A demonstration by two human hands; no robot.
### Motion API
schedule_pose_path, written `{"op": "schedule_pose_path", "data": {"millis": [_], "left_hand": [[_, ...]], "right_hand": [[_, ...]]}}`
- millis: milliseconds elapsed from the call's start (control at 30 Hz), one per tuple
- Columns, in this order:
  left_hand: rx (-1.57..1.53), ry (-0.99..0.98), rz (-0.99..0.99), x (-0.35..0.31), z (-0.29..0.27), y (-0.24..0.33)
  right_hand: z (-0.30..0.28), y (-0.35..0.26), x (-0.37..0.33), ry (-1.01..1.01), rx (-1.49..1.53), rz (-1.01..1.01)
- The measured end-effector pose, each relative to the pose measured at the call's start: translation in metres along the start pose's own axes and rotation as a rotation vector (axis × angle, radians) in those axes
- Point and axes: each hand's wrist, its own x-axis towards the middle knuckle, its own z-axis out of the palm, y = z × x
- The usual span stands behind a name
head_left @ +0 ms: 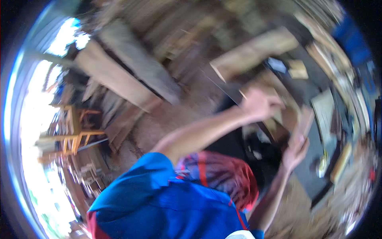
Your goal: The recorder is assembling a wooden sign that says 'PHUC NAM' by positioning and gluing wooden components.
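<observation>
Motion smears much of the view. My left hand [259,105] is stretched over the dark worktable [321,109], above a brown wooden piece [287,93]. Its fingers are too blurred to show whether they hold anything. To the right and nearer, my right hand [295,153] grips the lower end of a short flat wooden piece [305,121], which is tilted upward. Under and between my hands lies a dark, shiny object [254,145] whose kind I cannot make out.
A thick plank [254,53] lies across the table's far side, beside a small wooden block [297,69]. A pale sheet [324,109] and a wooden roller-like piece [341,162] lie at right. Long boards [115,75] lean at left, near a wooden chair [73,129].
</observation>
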Motion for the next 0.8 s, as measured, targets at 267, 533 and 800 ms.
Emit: {"op": "schedule_pose_path", "data": {"millis": [267,533,800], "left_hand": [[0.103,0.250,0.370,0.063,-0.028,-0.035],[0.115,0.353,0.452,0.070,-0.034,-0.041],[0.136,0.301,0.467,0.073,-0.023,-0.028]], "right_hand": [[0.072,-0.026,0.047,0.068,0.315,-0.077],[0.083,-0.024,0.062,0.087,0.339,-0.191],[0.069,-0.030,0.057,0.107,0.368,-0.146]]}}
